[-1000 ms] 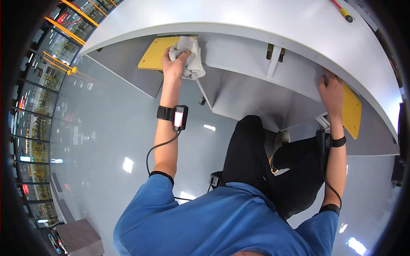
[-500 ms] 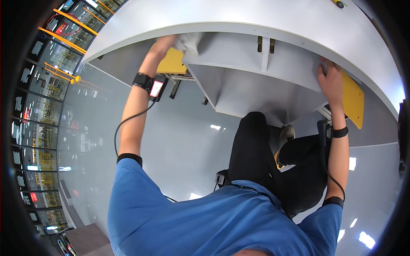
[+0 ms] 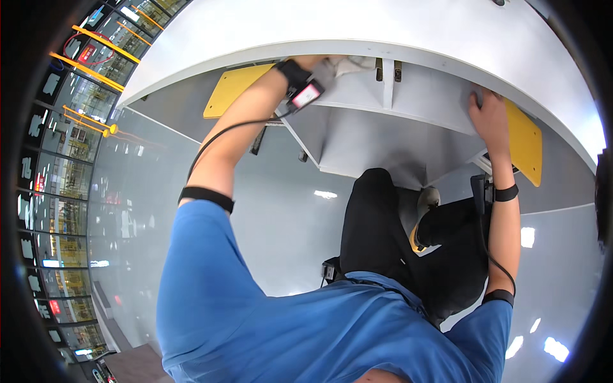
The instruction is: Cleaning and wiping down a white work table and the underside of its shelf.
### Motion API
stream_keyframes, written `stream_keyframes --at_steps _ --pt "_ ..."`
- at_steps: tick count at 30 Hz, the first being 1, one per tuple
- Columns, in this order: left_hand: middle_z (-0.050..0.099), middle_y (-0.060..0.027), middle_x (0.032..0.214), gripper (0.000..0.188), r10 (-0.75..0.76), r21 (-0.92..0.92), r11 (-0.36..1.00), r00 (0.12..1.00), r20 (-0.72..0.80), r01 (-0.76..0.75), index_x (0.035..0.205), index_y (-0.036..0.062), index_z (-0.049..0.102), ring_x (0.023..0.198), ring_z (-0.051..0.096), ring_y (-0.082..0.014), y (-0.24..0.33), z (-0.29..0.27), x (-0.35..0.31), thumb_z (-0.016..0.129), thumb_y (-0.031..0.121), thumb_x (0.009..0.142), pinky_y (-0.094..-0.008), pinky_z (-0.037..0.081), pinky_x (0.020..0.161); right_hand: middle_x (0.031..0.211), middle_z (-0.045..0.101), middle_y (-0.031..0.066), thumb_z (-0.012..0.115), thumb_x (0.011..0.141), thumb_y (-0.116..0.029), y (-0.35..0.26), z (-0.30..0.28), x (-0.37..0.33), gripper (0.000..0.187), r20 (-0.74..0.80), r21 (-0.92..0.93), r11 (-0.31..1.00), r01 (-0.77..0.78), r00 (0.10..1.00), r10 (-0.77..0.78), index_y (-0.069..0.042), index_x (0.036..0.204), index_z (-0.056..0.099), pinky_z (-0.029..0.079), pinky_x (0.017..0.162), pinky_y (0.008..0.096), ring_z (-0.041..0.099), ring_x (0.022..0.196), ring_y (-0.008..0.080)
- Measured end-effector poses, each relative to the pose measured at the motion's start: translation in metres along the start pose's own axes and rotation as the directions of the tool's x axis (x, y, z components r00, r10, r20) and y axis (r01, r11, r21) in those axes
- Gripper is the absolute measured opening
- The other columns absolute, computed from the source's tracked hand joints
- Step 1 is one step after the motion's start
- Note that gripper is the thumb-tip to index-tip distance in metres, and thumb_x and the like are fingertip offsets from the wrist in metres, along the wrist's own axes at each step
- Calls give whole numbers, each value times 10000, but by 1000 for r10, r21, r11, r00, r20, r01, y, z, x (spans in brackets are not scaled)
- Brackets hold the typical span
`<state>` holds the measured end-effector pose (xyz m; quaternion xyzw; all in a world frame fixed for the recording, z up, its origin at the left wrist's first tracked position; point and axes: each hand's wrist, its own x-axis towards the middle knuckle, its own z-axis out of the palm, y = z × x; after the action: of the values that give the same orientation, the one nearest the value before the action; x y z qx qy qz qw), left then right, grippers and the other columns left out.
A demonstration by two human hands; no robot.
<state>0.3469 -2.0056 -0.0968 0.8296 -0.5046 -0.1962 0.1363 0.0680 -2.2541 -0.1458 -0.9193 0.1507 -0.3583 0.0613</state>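
A white cloth (image 3: 352, 65) is in my left hand (image 3: 317, 62), pressed against the upper front of a grey-white cabinet (image 3: 377, 137) just under the desktop's edge. That hand is blurred and partly hidden behind its wrist device, so its fingers show poorly. On the right, my right hand (image 3: 490, 118) is closed around the cabinet's upper side edge, close to a yellow panel (image 3: 527, 140); the desk's rim covers some fingertips. Two dark metal latches (image 3: 398, 71) sit on either side of the cabinet's middle divider, right of the cloth.
A white curved desktop (image 3: 383, 22) spans above the cabinet. Another yellow panel (image 3: 230, 89) hangs on the left. My knees in black trousers (image 3: 370, 223) are close to the cabinet front. Cables run along both arms. Glass walls with yellow rails (image 3: 105, 45) stand at far left.
My left hand has swept to the right with the cloth, from the cabinet's left corner toward the middle latches. The right hand stays at the side edge.
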Motion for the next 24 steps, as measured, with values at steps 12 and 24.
stream_keyframes --at_steps 12,24 --pt "395 -159 1467 667 -176 -77 983 976 -130 167 1455 130 362 1376 330 -315 -45 -28 -55 531 451 895 -381 277 1123 1158 596 176 547 854 -170 8 1 -8 277 17 93 995 -25 1000 24 -42 1097 587 460 885 451 549 1069 391" --pt "331 -142 1509 664 52 22 999 988 -143 -50 1458 99 340 1395 298 -303 15 24 -28 530 372 884 -392 249 1143 1218 568 175 510 867 -174 13 11 -6 316 34 -123 992 -12 999 16 -81 1161 580 473 893 477 536 1083 418"
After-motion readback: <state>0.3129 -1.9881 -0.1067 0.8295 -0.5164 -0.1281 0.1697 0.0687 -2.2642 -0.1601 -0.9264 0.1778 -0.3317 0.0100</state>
